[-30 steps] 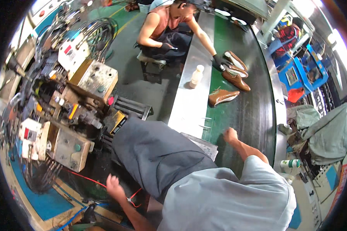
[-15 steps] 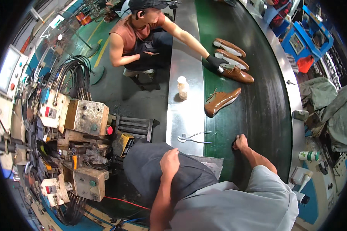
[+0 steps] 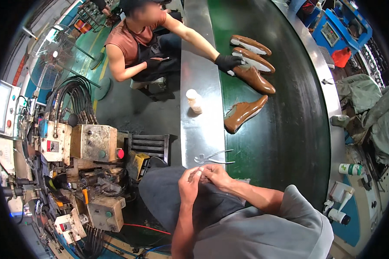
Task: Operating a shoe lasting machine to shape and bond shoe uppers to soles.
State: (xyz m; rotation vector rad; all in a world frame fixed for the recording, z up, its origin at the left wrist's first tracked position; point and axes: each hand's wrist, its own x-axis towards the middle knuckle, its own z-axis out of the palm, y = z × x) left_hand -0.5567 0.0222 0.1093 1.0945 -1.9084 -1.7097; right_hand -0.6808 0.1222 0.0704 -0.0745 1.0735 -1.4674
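Observation:
Above my lap, my left hand and my right hand meet with fingertips pinched together. Whatever is between the fingers, if anything, is too small to make out. Just beyond them, metal pincers with open handles lie across the edge of the steel ledge and the green belt. A single brown lace-up shoe rests on the belt farther ahead. Behind it are more brown shoes, one of which a co-worker's black-gloved hand touches.
A white bottle stands on the steel ledge. To the left are a machine with grimy control boxes, a red button and black hoses, and a dark slatted stool. The co-worker sits at the far left of the belt.
My right hand has left the belt and come over to my left hand, where the fingers now meet. The whole view has shifted slightly. The co-worker's gloved hand stays at the shoe.

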